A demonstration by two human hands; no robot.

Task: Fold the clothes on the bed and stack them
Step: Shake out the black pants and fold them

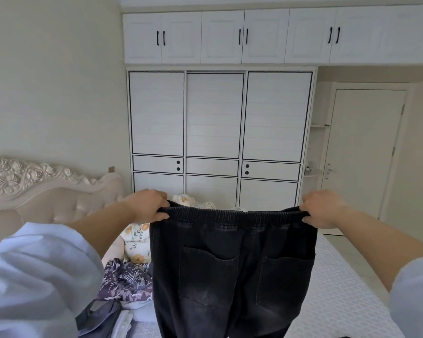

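You are holding a pair of black faded denim trousers with an elastic waistband [232,264] up in front of you, above the bed with the pale patterned cover [340,289]. Your left hand [148,207] grips the left end of the waistband, fingers curled over its top edge, and your right hand [321,209] grips the right end the same way, so the band is stretched nearly level between them. The back pockets face you and the legs hang straight down, running out of view at the bottom edge. To the left of the trousers, on the bed, lie a purple patterned garment [125,281], a dark grey garment [98,318] and a floral pillow [136,245]. To the right of the trousers the bed cover is bare up to its far edge. A white wardrobe [217,118] stands beyond the bed.
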